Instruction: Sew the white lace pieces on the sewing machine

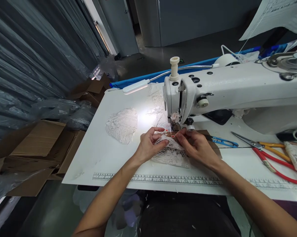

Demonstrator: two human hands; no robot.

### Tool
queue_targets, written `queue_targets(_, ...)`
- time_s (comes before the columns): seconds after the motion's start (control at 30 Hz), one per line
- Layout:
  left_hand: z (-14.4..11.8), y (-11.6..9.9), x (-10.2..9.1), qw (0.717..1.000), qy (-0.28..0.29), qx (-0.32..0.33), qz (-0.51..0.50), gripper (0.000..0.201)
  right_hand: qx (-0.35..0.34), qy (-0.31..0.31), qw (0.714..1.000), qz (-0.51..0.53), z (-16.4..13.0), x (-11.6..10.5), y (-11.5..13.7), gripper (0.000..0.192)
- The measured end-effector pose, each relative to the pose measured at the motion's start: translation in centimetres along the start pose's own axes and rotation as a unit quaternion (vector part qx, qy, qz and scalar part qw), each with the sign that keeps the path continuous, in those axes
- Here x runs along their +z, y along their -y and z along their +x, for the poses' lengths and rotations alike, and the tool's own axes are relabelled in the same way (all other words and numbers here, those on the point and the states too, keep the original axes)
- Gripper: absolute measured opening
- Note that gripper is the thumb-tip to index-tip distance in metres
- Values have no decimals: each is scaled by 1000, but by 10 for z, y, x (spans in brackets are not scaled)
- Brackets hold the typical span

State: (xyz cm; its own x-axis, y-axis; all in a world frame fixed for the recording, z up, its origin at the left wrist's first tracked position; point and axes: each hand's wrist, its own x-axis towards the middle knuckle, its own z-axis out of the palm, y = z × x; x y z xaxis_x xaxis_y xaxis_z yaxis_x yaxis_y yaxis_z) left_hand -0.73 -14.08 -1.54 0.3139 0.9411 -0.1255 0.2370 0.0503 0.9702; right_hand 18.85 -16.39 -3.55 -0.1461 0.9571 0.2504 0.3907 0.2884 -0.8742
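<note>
Your left hand (149,144) and right hand (195,144) both pinch the white lace piece (171,153) just before the sewing machine's presser foot (175,126). Step looks like aligning edges; next, probably feed it squarely under, fingers clear of needle.

The red-handled scissors (279,166) run off the right edge; the needle hides behind the fingers (180,135).
</note>
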Motion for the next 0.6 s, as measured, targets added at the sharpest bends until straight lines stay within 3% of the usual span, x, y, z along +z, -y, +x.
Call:
queue_targets(0.17,-1,0,0,1000,-4,-2,-16,50,-150,-42,979,-134,-3,6,2,18)
queue_targets(0.27,-1,0,0,1000,-7,-1,-10,49,-201,-62,957,-198,-4,11,0,17)
queue_targets(0.43,-1,1,0,1000,-6,14,15,44,-218,-54,941,-252,-2,12,1,17)
queue_targets(0.6,-1,3,1,1000,-6,15,24,42,-195,-18,945,-261,-1,11,3,17)
